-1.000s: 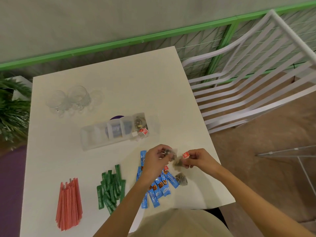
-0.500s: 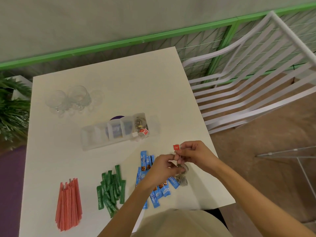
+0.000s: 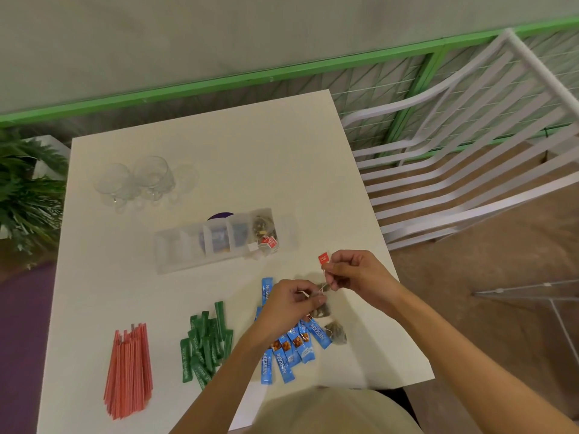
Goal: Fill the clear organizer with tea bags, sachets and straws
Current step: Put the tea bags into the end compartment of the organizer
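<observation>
Right hand [image 3: 354, 274] pinches string [image 3: 326, 278], left hand [image 3: 293, 302] apparently grips tea bag [image 3: 322, 309].

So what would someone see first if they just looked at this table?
Probably the two hands near the table's right edge: the left hand and right hand pinch the string of a tea bag, its red tag sticking up. Next come the bright piles along the near edge: red straws on the left, green sachets in the middle, blue sachets by the left wrist.
</observation>
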A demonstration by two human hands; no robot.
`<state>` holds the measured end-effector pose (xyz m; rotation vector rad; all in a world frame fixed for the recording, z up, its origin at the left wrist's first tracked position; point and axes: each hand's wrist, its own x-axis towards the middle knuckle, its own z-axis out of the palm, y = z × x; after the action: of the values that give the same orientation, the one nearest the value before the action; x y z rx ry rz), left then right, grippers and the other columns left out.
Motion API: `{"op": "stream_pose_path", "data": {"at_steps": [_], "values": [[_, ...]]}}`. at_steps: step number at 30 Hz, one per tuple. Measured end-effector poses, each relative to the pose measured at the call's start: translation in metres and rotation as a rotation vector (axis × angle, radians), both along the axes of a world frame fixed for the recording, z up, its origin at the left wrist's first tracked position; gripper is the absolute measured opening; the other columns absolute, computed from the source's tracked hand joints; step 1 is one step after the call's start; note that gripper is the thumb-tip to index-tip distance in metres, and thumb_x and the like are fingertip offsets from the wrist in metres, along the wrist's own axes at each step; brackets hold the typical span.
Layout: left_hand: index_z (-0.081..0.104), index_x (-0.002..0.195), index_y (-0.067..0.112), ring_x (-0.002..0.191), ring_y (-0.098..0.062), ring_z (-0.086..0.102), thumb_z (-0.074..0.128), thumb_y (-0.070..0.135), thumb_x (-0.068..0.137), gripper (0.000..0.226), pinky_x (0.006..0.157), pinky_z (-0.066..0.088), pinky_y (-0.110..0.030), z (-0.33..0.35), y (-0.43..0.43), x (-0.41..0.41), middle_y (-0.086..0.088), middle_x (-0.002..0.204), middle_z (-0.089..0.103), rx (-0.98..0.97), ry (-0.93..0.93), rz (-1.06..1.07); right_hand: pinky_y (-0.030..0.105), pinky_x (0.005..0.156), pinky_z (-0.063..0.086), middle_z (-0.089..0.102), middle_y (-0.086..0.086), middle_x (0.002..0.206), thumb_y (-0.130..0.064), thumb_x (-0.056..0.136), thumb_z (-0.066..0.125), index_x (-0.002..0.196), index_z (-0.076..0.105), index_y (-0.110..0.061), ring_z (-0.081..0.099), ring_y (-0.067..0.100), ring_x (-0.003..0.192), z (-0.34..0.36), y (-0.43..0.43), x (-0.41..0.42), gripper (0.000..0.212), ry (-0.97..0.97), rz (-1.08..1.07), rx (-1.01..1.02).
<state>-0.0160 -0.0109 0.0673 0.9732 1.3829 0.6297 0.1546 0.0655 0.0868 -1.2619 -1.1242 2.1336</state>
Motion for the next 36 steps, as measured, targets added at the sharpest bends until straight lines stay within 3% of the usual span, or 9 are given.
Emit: {"op": "stream_pose_path", "data": {"at_steps": [3,7,12,17,20,24,32,36], "values": [[0.07,0.081,0.009,0.055,-0.015,0.059,0.07,0.017,0.088,0.01,0.056,0.05,-0.026,0.001,0.001,-0.005,-0.014,0.076,0.072,0.009,-0.003,0.034,0.028,0.064,0.048,0.062,0.013,0.07,-0.006,0.089,0.062,0.078,0.064,-0.001,0.053,0.021,0.059,0.0,0.002,-0.006,0.013,0.013,-0.003,-0.003],[0.072,0.08,0.011,0.058,-0.01,0.062,0.071,0.012,0.086,0.007,0.056,0.05,-0.027,0.006,0.01,-0.018,0.002,0.071,0.072,0.057,0.012,0.126,0.028,0.065,0.049,0.067,0.016,0.078,-0.006,0.09,0.062,0.077,0.064,-0.005,0.06,0.021,0.065,0.003,0.012,-0.016,0.013,0.03,-0.038,0.014],[0.071,0.074,0.021,0.06,-0.007,0.061,0.071,0.009,0.085,0.016,0.058,0.05,-0.018,0.023,0.031,-0.037,0.01,0.072,0.071,0.237,0.118,0.189,0.026,0.066,0.051,0.071,0.017,0.093,-0.008,0.09,0.062,0.079,0.064,-0.006,0.066,0.021,0.078,0.004,0.027,-0.033,0.011,-0.001,-0.08,0.029],[0.069,0.073,0.034,0.064,-0.011,0.058,0.074,0.015,0.084,0.022,0.061,0.049,-0.026,0.023,0.058,-0.063,0.011,0.072,0.069,0.312,0.26,0.211,0.028,0.068,0.051,0.074,0.012,0.095,-0.016,0.092,0.062,0.097,0.068,-0.004,0.068,0.021,0.082,-0.007,0.032,-0.046,0.015,-0.071,-0.049,-0.015],[0.067,0.073,0.031,0.06,-0.003,0.057,0.072,0.013,0.085,0.022,0.059,0.046,-0.017,0.022,0.077,-0.074,0.012,0.07,0.067,0.303,0.265,0.23,0.03,0.07,0.051,0.074,0.014,0.099,-0.018,0.094,0.059,0.102,0.068,-0.001,0.068,0.02,0.081,-0.019,0.03,-0.048,0.02,-0.156,-0.003,-0.011],[0.066,0.073,0.023,0.053,0.007,0.055,0.071,0.013,0.086,0.017,0.054,0.042,-0.009,0.01,0.1,-0.088,0.011,0.067,0.063,0.249,0.292,0.23,0.026,0.065,0.05,0.074,0.01,0.093,-0.014,0.093,0.06,0.096,0.07,-0.003,0.066,0.016,0.076,-0.039,0.019,-0.039,0.015,-0.33,0.083,0.039],[0.067,0.075,0.015,0.062,-0.011,0.058,0.073,0.012,0.084,0.011,0.063,0.043,-0.016,-0.033,0.118,-0.1,0.002,0.07,0.065,0.225,0.507,0.162,0.016,0.06,0.045,0.071,-0.007,0.076,-0.01,0.086,0.064,0.077,0.067,-0.021,0.064,0.008,0.069,-0.067,-0.016,0.0,0.015,-0.597,0.247,0.137],[0.067,0.076,0.015,0.058,-0.002,0.051,0.072,0.011,0.084,0.011,0.06,0.039,-0.016,-0.046,0.117,-0.099,0.004,0.067,0.061,0.243,0.614,0.073,0.01,0.064,0.044,0.066,-0.013,0.073,-0.013,0.082,0.069,0.075,0.065,-0.028,0.06,-0.005,0.067,-0.067,-0.033,0.015,0.017,-0.693,0.319,0.271]]}}
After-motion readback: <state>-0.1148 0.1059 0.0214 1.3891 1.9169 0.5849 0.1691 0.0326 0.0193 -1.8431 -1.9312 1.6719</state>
